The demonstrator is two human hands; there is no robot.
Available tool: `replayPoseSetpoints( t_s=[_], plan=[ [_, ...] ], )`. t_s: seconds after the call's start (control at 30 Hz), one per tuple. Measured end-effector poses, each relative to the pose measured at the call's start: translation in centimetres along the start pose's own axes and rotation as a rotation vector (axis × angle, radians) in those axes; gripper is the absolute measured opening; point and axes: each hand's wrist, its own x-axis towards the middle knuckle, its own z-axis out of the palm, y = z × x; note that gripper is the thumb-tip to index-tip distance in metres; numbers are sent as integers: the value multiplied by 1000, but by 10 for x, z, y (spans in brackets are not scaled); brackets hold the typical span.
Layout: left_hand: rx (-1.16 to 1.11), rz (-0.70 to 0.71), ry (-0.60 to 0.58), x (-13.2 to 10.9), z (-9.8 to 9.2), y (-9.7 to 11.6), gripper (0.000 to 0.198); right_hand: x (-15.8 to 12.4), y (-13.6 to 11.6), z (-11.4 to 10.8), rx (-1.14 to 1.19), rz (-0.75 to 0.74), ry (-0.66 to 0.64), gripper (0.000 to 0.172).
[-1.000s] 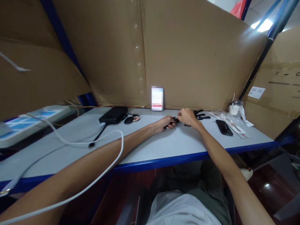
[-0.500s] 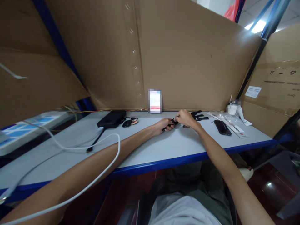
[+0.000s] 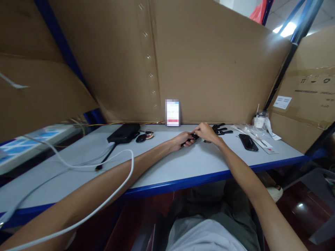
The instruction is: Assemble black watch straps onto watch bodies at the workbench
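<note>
At left on the desk (image 3: 167,170): black box (image 3: 124,132), with black oval item (image 3: 141,138) just beside. Near desk centre: left hand (image 3: 185,138) closed around small black part (image 3: 195,136). At the right end of the same part: right hand (image 3: 205,131), fingertips drawn together, gripping it. Just right of the hands: black pieces (image 3: 223,132), then dark phone (image 3: 248,142) near clear plastic packaging (image 3: 251,130).

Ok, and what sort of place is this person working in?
Probably a makeshift workstation in a workshop or storage area, though the pictures can't confirm which. The pale table has a blue edge, large cardboard sheets wall it in, and a blue post stands at the left.
</note>
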Motion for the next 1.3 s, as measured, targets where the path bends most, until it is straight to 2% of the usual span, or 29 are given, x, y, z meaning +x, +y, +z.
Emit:
replayPoseSetpoints(
  t_s=[0.13, 0.4, 0.5, 0.63, 0.73, 0.83, 0.93, 1.07, 1.3],
  plan=[
    [14, -1, -5, 0, 0, 0, 17, 1, 5, 2, -40, -30, 65, 30],
    [24, 10, -3, -1, 0, 0, 13, 8, 12, 4, -22, -51, 92, 28],
    [33, 12, -11, -1, 0, 0, 15, 7, 12, 6, -14, -72, 71, 27],
    [48, 8, 1, 1, -1, -2, 15, 6, 10, 8, 14, -124, 44, 34],
    [70, -1, 5, 2, -2, -2, 13, 5, 11, 8, -6, -109, 68, 37],
    [90, 2, 7, 2, 0, -2, 13, 4, 14, 7, -45, -83, 88, 32],
    [106, 5, 12, 3, 1, -1, 12, 6, 15, 7, -56, -98, 60, 29],
    [118, 5, 44, 5, 2, 0, 12, 7, 13, 7, -61, -129, 25, 34],
    [122, -6, 29, 6, 2, 0, 9, 0, 8, 1, -175, -68, 25, 35]
  ],
)
